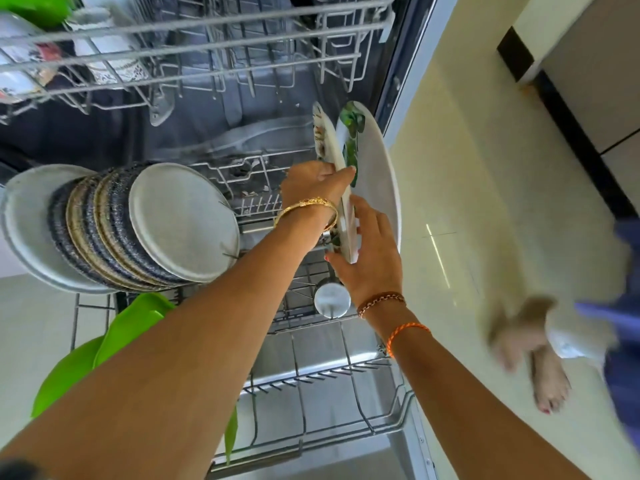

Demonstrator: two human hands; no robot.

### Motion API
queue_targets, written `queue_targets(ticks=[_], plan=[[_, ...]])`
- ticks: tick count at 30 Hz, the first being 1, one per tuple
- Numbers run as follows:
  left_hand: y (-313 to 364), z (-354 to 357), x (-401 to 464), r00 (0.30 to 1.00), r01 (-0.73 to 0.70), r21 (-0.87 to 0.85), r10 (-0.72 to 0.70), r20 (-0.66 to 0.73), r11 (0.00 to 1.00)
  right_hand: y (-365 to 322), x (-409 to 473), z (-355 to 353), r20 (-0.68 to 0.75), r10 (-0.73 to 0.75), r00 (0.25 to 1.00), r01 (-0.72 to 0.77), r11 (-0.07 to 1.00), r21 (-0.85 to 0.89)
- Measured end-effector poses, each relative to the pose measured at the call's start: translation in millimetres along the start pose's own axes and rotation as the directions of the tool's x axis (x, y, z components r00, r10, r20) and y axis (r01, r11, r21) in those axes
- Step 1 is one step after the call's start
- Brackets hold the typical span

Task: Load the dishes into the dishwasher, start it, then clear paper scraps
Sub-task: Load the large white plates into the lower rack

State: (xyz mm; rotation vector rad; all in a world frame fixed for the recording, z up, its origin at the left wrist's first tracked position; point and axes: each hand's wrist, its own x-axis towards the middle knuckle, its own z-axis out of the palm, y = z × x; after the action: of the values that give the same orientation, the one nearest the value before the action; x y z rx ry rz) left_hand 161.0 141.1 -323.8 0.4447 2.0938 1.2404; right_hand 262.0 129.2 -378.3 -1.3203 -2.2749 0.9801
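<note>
Two bare arms are stretched forward from the bottom of the frame over the pulled-out lower rack [332, 372] of an open dishwasher. The left hand [313, 183], just above centre and marked by one gold bangle, is curled over the rim of a white plate [343, 202] held on edge, thumb laid along that rim. The right hand [372, 258], with two cords at its wrist, is set against the same plate's lower edge, fingers straight and slightly spread. A second, larger white plate with a green leaf print [375, 168] is seen upright just behind, at centre right. At left centre a row of about seven round plates [138, 223] stands on edge in the rack. Two green dishes [104, 341] are seen at lower left. The upper rack [194, 53] fills the top of the frame. One bare foot [550, 382] is seen on the pale floor, lower right.
</note>
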Motion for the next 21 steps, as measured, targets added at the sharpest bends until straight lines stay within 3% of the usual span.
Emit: queue_targets(ticks=[4,10,21], plan=[[-1,0,-3,0.999,-0.010,0.026,0.009,0.038,1.000,1,-2,1,-0.042,-0.013,0.999,0.013,1.000,0.018],[-3,0,-2,0.999,0.008,0.043,-0.009,0.038,0.999,3,-4,7,-0.220,-0.066,0.973,0.081,0.995,0.058],[-11,-1,-5,0.999,0.013,0.012,-0.014,0.034,1.000,1,-6,0,-0.247,-0.008,0.969,0.028,0.996,0.080]])
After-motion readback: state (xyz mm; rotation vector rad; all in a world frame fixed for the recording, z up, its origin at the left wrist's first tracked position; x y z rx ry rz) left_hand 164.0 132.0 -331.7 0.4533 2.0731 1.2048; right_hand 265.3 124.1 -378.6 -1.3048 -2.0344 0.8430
